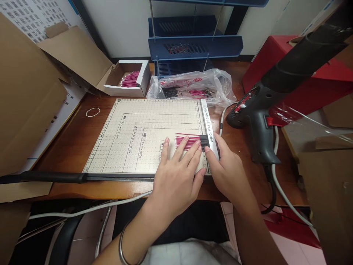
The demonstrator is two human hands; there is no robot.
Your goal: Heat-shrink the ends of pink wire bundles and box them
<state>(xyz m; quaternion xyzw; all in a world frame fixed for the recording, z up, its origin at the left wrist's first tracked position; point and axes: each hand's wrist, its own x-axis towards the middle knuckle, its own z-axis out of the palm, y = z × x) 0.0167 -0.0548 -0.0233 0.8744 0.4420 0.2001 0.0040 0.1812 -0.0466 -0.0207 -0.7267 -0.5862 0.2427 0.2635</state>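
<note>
A row of thin pink sticks with black ends (189, 138) lies side by side on the paper cutter's cream gridded board (132, 121), near its right edge. Over the pink part rests my left hand (178, 173), palm down with its fingers spread. My right hand (227, 169) is at the white ruler strip (208, 123), thumb and forefinger apart around the strip beside the black ends; its other fingers are partly hidden. The cutter's black handle (55, 176) lies down along the front edge.
Behind the board are an open white box (143, 79) of pink pieces and a clear plastic bag (220, 81) with more. A black heat gun (261, 129) stands at the right, near a red box (286, 55). A white cable (110, 203) runs along the front.
</note>
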